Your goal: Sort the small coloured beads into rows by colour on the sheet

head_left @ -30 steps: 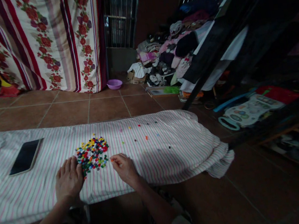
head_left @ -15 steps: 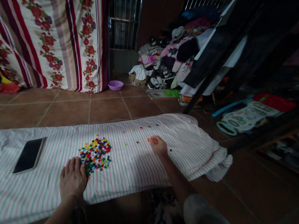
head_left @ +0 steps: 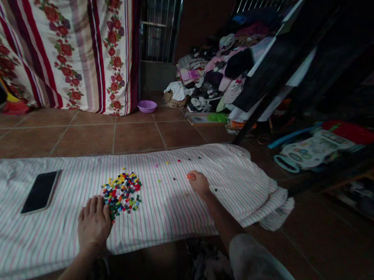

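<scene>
Through the head view, the only feed reaching me here, I judge the step in hand to be setting an orange bit down in its spot among small pieces spaced out by colour; the next move calls, I think, for a clean release that leaves its neighbours alone. The right hand [head_left: 199, 184] reaches over the bench [head_left: 65, 247], which is draped in a white cloth with pink and grey-green stripes [head_left: 159, 215]. Its fingers are curled in at the small orange piece [head_left: 190, 176], touching or nearly so; I cannot tell whether they clamp it or have let it lie, nor whether there is more than one. Just left of it in the same line sit a small dark brown piece [head_left: 174, 179] and a small light green piece [head_left: 159, 181]; a farther row includes a small yellow piece [head_left: 167, 163] and a small red piece [head_left: 179, 160]. The left hand [head_left: 94, 221] lies palm down, its fingers extended and slightly apart, gripping nothing I can see, thumb side against the edge of the multicoloured pile of small pieces [head_left: 122, 193]. A black flat smartphone [head_left: 40, 192] lies well left of that pile.
</scene>
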The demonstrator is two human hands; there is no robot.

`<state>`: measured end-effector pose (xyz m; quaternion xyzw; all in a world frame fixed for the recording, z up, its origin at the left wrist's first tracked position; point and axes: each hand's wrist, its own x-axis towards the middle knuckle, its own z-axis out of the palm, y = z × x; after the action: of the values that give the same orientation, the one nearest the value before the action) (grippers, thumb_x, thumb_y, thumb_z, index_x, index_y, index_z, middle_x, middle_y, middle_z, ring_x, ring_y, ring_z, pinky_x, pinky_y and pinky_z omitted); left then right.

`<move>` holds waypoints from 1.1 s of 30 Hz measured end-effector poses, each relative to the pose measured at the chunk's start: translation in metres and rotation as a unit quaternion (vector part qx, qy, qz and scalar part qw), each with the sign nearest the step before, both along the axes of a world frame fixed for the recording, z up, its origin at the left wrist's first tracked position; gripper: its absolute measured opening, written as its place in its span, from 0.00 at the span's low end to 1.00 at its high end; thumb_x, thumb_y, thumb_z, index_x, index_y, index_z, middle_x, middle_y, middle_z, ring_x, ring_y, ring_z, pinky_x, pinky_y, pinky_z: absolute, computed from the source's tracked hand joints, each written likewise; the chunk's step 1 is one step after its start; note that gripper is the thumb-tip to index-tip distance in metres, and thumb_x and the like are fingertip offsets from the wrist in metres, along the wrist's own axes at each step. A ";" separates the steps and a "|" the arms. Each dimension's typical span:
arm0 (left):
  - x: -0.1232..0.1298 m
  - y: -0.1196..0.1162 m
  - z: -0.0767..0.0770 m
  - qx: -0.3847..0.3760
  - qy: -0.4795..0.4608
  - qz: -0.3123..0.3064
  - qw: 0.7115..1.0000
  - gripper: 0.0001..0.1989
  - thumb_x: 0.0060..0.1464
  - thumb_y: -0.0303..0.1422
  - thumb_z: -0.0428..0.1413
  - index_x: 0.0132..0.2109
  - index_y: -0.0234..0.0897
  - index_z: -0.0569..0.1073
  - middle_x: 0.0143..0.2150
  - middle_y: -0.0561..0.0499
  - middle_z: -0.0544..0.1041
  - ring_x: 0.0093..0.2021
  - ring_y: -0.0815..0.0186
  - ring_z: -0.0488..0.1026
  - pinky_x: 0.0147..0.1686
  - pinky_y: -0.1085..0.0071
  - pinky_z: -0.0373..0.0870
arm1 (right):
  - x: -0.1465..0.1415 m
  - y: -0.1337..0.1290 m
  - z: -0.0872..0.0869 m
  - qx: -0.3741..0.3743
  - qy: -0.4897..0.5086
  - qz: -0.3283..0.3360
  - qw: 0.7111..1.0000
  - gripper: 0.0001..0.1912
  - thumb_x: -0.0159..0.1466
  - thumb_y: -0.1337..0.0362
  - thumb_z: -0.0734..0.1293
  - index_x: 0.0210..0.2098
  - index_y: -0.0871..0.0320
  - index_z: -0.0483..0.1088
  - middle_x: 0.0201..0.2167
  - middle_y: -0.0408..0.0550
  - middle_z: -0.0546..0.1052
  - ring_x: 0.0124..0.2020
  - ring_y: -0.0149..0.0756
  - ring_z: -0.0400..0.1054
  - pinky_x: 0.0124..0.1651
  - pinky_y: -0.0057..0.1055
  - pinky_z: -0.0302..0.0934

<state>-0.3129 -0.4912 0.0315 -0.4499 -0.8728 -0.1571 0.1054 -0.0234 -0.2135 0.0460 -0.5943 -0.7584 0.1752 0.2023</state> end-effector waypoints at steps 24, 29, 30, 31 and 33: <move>-0.003 0.001 -0.003 -0.009 0.003 0.003 1.000 0.26 0.64 0.38 0.38 0.60 0.27 0.68 0.63 0.36 0.67 0.65 0.51 0.60 0.62 0.53 0.56 | -0.036 -0.051 0.025 0.099 -0.017 0.124 0.987 0.14 0.61 0.70 0.61 0.43 0.60 0.74 0.39 0.52 0.75 0.37 0.36 0.69 0.43 0.29 0.60; -0.001 0.001 0.000 0.003 -0.010 0.004 1.000 0.26 0.64 0.38 0.39 0.60 0.28 0.68 0.62 0.36 0.68 0.65 0.50 0.60 0.61 0.52 0.56 | -0.093 -0.134 0.021 0.040 0.046 0.323 0.944 0.09 0.63 0.68 0.62 0.38 0.56 0.74 0.33 0.45 0.75 0.34 0.33 0.69 0.40 0.26 0.61; -0.001 0.001 0.001 0.008 -0.012 0.003 1.000 0.26 0.63 0.37 0.39 0.59 0.28 0.68 0.62 0.36 0.68 0.65 0.50 0.60 0.61 0.52 0.57 | -0.102 -0.149 0.019 0.029 0.047 0.346 0.937 0.09 0.63 0.67 0.62 0.38 0.55 0.74 0.33 0.45 0.75 0.34 0.32 0.69 0.39 0.26 0.61; -0.001 0.001 0.001 0.013 -0.013 0.001 1.000 0.26 0.63 0.37 0.39 0.59 0.28 0.68 0.62 0.36 0.68 0.65 0.50 0.60 0.61 0.51 0.57 | -0.110 -0.161 0.017 0.024 0.049 0.364 0.930 0.09 0.64 0.67 0.62 0.39 0.55 0.74 0.34 0.44 0.75 0.35 0.32 0.70 0.40 0.26 0.61; -0.001 0.001 0.001 0.020 -0.013 -0.003 1.000 0.26 0.63 0.38 0.39 0.59 0.28 0.68 0.62 0.35 0.68 0.65 0.50 0.61 0.61 0.51 0.57 | -0.122 -0.179 0.013 0.032 0.036 0.366 0.929 0.09 0.65 0.66 0.62 0.41 0.54 0.73 0.37 0.45 0.76 0.38 0.32 0.70 0.41 0.26 0.61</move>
<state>-0.3142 -0.4900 0.0329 -0.4482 -0.8694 -0.1810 0.1025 -0.1452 -0.3928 0.0585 -0.2616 -0.9209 0.2336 0.1702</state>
